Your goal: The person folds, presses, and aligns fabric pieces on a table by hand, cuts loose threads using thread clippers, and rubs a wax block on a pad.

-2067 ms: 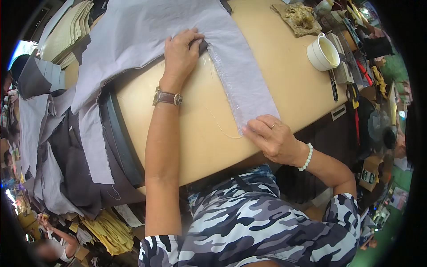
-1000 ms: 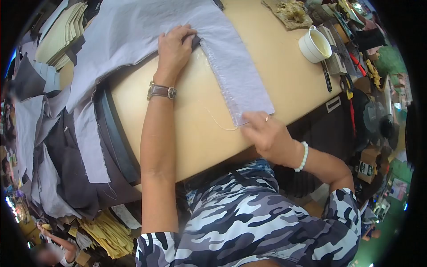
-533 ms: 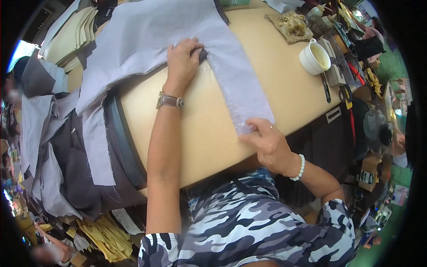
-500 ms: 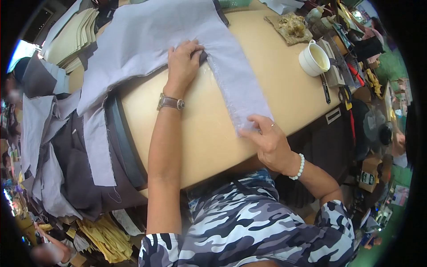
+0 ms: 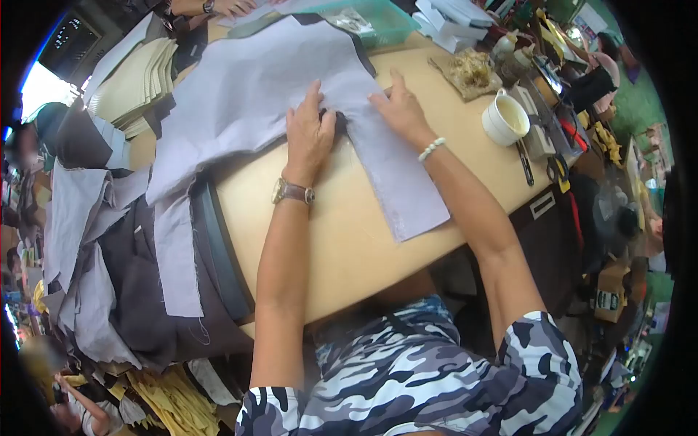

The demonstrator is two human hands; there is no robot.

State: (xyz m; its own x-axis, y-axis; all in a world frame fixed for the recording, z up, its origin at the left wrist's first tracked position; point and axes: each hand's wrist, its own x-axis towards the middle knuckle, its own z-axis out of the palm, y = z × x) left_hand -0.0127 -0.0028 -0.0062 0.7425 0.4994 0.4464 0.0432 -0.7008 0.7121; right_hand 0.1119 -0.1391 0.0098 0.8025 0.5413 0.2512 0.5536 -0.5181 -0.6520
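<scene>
A large grey fabric piece (image 5: 247, 87) lies over the far part of the tan table (image 5: 313, 240), and its narrow strip runs toward the near edge, ending at a free corner. My left hand (image 5: 311, 134) rests on the inner edge of the fabric, fingers apart, beside a small dark bit of material at the notch. To its right, my right hand (image 5: 400, 109) is over the outer edge of the strip's upper part, with thumb and fingers spread. Neither hand visibly grips anything.
On the right stand a white cup (image 5: 506, 120), a black pen (image 5: 525, 163), scissors (image 5: 558, 171) and a crusted pad (image 5: 469, 73). A green basket (image 5: 378, 25) is at the back, near another person's hands (image 5: 233, 7). Dark and grey fabric (image 5: 131, 269) hangs at the left.
My right hand has let go of the strip's near corner and moved up to the strip's upper part. My left hand's fingers have spread. More of the table's far side is in view.
</scene>
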